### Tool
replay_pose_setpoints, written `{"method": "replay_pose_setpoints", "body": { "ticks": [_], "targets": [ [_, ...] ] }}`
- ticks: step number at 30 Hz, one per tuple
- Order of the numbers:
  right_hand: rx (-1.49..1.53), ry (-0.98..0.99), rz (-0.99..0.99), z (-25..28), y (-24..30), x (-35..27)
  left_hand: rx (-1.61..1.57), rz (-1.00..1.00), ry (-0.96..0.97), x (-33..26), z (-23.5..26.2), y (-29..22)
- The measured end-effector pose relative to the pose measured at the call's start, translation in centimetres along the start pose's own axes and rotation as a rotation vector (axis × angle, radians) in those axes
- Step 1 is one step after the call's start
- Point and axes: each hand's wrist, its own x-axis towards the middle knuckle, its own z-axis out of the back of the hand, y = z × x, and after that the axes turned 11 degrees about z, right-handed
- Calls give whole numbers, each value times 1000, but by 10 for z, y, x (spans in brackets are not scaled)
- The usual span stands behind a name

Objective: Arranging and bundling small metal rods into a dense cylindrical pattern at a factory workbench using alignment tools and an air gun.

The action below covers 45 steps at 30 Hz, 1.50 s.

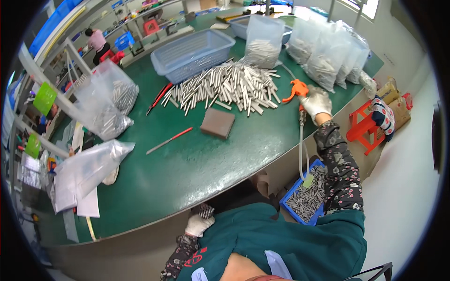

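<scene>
In a white glove, my right hand (318,102) is closed around an orange air blow gun (297,89) at the right side of the green table. A clear hose (301,150) hangs from the gun over the table edge. My left hand (198,225), also gloved, is held low against my body below the front edge. Its fingers are closed on a bundle of small metal strips (205,210), seen partly end-on. Beyond both hands lies a heap of loose grey metal strips (229,86).
A brown block (218,123), a red-handled file (169,140) and red-black tweezers (158,99) lie on the table. Behind are a blue basket (192,54) and filled plastic bags (323,54). Bags (112,89) also stand left. Below right sits a blue crate (290,213) of metal pieces, near a red stool (363,126).
</scene>
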Motion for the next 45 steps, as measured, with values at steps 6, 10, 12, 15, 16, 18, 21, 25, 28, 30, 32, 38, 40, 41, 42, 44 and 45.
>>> {"method": "replay_pose_setpoints", "body": {
  "ticks": [6, 10, 12, 15, 16, 18, 21, 25, 28, 30, 32, 38, 40, 41, 42, 44, 45],
  "targets": [
    [265, -508, 643, 39, 68, -58, -514, -156, 140, -39, 36, -86],
    [957, 2, 1088, 57, 152, -109, -692, -386, 164, -50, 78, -133],
    [1181, 484, 945, 66, 182, -132, -513, -466, -75, -31, 95, -147],
    [1298, 534, 881, 45, 219, -140, -488, -580, -276, 9, 103, -153],
    [1316, 562, 842, 41, 230, -140, -486, -625, -307, 19, 104, -149],
    [1290, 416, 901, 23, 245, -141, -583, -671, -321, 50, 96, -119],
    [1301, 404, 809, 1, 251, -146, -468, -491, -226, 51, 104, -119],
    [1291, 436, 825, -3, 252, -143, -127, -458, -385, 45, 112, -122],
    [1412, 372, 857, -22, 260, -143, -352, -363, -211, 43, 116, -121],
    [1372, 415, 837, -20, 261, -141, -437, -359, -181, 46, 116, -117],
    [1330, 459, 815, -15, 263, -141, -423, -403, -240, 44, 115, -120],
    [1350, 547, 789, -21, 261, -141, -371, -481, -312, 42, 114, -120],
    [1437, 478, 800, -26, 261, -144, -367, -461, -299, 42, 113, -120],
    [1434, 480, 800, -25, 260, -144, -387, -453, -294, 43, 112, -120],
    [1413, 535, 790, -23, 260, -143, -407, -447, -289, 43, 111, -120],
    [1391, 589, 781, -18, 259, -142, -430, -445, -269, 42, 111, -122],
    [1381, 609, 779, -15, 258, -142, -451, -444, -249, 41, 111, -122]
  ]
}}
